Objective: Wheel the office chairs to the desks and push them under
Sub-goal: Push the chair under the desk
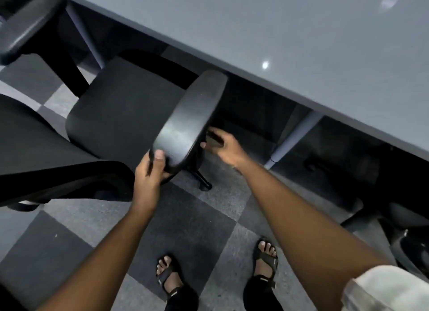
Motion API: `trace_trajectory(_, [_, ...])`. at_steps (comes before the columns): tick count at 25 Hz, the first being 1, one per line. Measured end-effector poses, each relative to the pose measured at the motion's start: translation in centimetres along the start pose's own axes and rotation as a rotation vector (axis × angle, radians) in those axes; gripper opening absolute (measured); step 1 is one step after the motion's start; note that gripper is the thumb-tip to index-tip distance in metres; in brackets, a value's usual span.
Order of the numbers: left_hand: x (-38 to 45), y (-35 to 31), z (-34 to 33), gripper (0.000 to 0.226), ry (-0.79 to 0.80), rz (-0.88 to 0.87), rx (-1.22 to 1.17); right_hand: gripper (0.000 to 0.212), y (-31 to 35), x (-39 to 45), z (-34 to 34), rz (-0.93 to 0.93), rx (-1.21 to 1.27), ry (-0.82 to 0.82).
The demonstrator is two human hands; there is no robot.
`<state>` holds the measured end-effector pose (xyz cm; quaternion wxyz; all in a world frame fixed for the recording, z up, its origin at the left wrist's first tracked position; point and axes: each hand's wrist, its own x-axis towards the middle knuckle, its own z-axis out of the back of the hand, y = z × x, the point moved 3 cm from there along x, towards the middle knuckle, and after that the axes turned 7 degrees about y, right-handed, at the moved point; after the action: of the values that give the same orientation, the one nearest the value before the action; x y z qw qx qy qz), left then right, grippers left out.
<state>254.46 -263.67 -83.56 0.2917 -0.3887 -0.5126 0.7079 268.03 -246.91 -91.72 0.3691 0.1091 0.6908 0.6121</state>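
While the left hand grips the armrest's near end, its far end touches the table edge; right fingers curl beneath, grip unclear.

We cannot see the far half of the black office chair, since its seat front and the tip of its armrest run in under the grey desk, and its backrest is cut off by the left edge. The fingertips of the right hand are smeared by motion and slip behind the armrest, so we can't tell whether they grip anything there. Another chair at the right is mostly lost in shadow and cropped by the edge, possibly with a castor showing.
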Motion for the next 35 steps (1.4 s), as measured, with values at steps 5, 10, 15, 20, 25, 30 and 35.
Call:
trace_trajectory(5, [-0.2, 1.4, -2.7, 0.077, 0.032, -0.018, -0.005, 0.046, -1.0, 2.2, 2.0, -0.066, 0.235, 0.230])
trace_trajectory(10, [-0.3, -0.6, -1.5, 0.096, -0.157, -0.105, 0.021, 0.033, -3.4, 1.6, -1.3, -0.106, 0.637, 0.092])
trace_trajectory(15, [4.3, -6.1, -3.6, 0.083, 0.034, -0.262, 0.868, 0.057, -2.3, 3.0, -5.0, -0.095, 0.719, -0.251])
trace_trajectory(20, [4.5, -6.7, -6.1, 0.078, 0.027, -0.294, 1.176, 0.076, -3.1, 4.9, -5.1, -0.135, 0.821, -0.278])
trace_trajectory(25, [7.7, -7.3, -6.2, 0.068, 0.026, -0.309, 1.043, 0.069, -2.7, 5.9, -6.0, -0.106, 0.878, -0.343])
trace_trajectory(30, [7.7, -7.2, -6.5, 0.062, -0.036, -0.361, 1.040, 0.083, -3.3, 6.5, -6.3, -0.094, 0.812, -0.505])
trace_trajectory(35, [7.4, -7.2, -6.5, 0.063, -0.035, -0.353, 1.051, 0.068, -2.9, 5.8, -6.4, -0.091, 0.765, -0.571])
